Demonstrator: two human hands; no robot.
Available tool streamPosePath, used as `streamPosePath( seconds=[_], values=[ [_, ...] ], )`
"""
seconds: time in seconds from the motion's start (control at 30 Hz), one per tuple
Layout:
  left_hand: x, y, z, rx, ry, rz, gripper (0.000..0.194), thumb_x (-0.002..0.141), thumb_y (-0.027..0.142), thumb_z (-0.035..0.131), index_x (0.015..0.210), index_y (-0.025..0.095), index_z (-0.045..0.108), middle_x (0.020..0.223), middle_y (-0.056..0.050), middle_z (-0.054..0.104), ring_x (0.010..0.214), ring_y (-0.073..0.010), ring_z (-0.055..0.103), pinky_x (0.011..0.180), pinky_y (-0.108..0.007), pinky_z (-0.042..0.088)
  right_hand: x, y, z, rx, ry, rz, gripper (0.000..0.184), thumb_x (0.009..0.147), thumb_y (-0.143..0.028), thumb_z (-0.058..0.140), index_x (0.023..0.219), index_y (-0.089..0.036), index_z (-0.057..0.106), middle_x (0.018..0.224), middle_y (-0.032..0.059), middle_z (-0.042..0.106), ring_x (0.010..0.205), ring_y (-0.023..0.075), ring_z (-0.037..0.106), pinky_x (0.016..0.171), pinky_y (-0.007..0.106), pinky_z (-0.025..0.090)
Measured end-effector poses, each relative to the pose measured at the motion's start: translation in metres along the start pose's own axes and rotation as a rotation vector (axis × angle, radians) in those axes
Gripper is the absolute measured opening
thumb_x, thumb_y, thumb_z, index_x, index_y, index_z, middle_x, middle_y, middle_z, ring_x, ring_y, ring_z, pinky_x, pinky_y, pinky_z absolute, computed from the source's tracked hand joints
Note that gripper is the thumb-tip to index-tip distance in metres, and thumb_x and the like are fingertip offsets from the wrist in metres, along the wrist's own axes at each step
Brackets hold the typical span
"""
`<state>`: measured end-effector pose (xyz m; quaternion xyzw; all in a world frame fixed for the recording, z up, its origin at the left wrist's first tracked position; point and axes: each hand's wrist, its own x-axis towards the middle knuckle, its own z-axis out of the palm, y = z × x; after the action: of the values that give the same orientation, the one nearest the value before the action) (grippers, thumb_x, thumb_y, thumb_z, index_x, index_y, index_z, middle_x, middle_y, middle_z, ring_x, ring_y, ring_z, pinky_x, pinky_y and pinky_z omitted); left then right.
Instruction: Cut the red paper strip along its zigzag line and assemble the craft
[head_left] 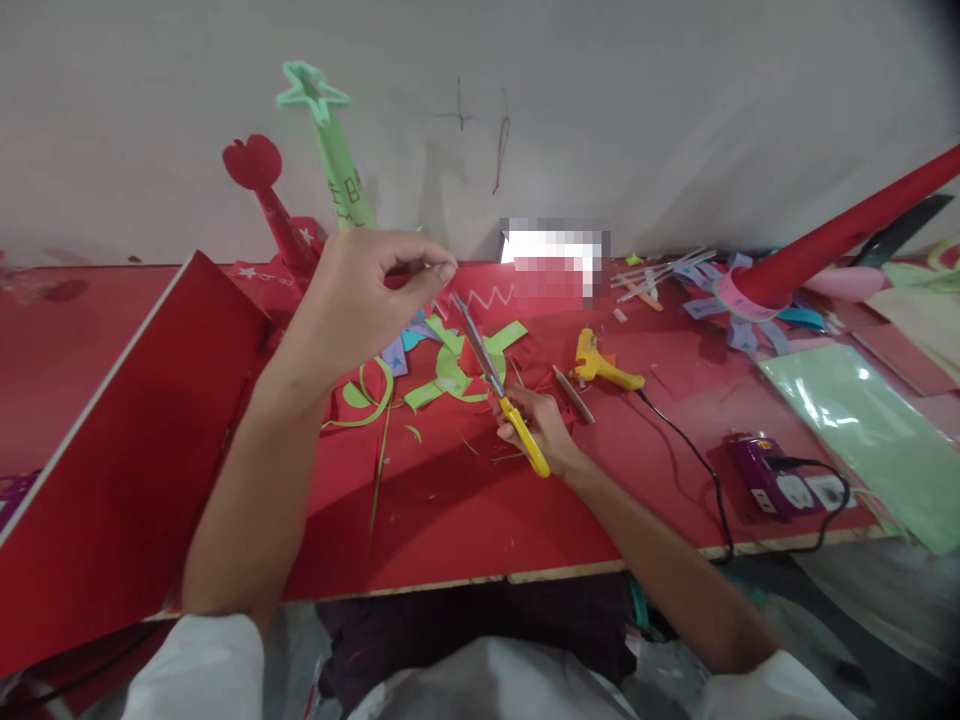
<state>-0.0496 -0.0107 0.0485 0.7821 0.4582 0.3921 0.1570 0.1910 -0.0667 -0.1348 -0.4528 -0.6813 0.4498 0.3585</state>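
My right hand [541, 420] is closed on a pair of scissors with yellow handles [523, 436]; the metal blades point up and left. My left hand [375, 290] is raised just beyond the blade tips, thumb and fingertips pinched together. Whatever is between those fingers is too small to make out. Below the scissors lies a light green paper disc [450, 372] with strips sticking out, among red scraps. A curled green paper strip [386, 385] lies to its left. A pencil-like stick [574, 396] rests just right of my right hand.
A yellow glue gun [604, 365] lies to the right, its black cord running to a purple power box [772, 478]. Upright red board [142, 440] stands at left. Paper cones, one green [346, 180] and one red [847, 235], flank the red table [450, 540]. A green sheet [862, 430] lies at right.
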Motion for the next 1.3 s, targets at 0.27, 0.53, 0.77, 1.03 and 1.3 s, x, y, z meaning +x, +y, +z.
streamPosePath(
  seconds=[0.27,0.53,0.77,1.03,1.3],
  values=[
    [0.0003,-0.0012,-0.0005,0.013,-0.001,0.004,0.019,0.097,0.033,0.067,0.084,0.025,0.077,0.085,-0.002,0.077,0.082,-0.0211,0.070,0.072,-0.033,0.057,0.0013,0.0004,-0.0015,-0.023,0.011,0.006,0.071,0.079,-0.093,0.064,0.079,-0.023,0.050,0.068,-0.0029,0.047,0.063,0.0140,0.040,0.058,0.029,0.032],
    [0.0000,-0.0009,-0.0007,-0.002,-0.005,-0.005,0.019,0.098,0.036,0.068,0.084,0.027,0.078,0.084,-0.002,0.077,0.088,-0.0224,0.072,0.077,-0.034,0.060,0.0019,0.0022,-0.0009,-0.017,0.013,0.010,0.069,0.079,-0.091,0.067,0.079,-0.023,0.051,0.065,-0.0035,0.046,0.061,0.0136,0.039,0.057,0.029,0.030],
    [-0.0002,-0.0027,-0.0002,-0.026,0.003,-0.011,0.020,0.097,0.042,0.070,0.088,0.027,0.079,0.081,-0.001,0.076,0.090,-0.0230,0.073,0.077,-0.033,0.061,0.0024,0.0032,-0.0014,-0.035,0.018,0.021,0.067,0.077,-0.086,0.073,0.077,-0.023,0.051,0.065,-0.0035,0.048,0.060,0.0132,0.041,0.057,0.029,0.031],
    [-0.0001,-0.0011,-0.0007,-0.011,0.001,-0.011,0.021,0.097,0.039,0.068,0.083,0.027,0.079,0.080,-0.002,0.075,0.088,-0.0228,0.073,0.076,-0.034,0.061,0.0031,0.0066,-0.0013,-0.036,0.024,0.019,0.069,0.077,-0.090,0.070,0.077,-0.023,0.052,0.065,-0.0031,0.047,0.060,0.0138,0.040,0.057,0.029,0.031],
    [0.0001,-0.0025,-0.0005,-0.020,-0.001,-0.009,0.025,0.097,0.049,0.069,0.088,0.028,0.080,0.077,-0.001,0.074,0.089,-0.0232,0.072,0.074,-0.032,0.061,0.0040,0.0044,-0.0026,-0.055,0.035,0.008,0.073,0.075,-0.094,0.068,0.074,-0.023,0.051,0.063,-0.0035,0.045,0.060,0.0134,0.039,0.057,0.029,0.029]
  ],
)
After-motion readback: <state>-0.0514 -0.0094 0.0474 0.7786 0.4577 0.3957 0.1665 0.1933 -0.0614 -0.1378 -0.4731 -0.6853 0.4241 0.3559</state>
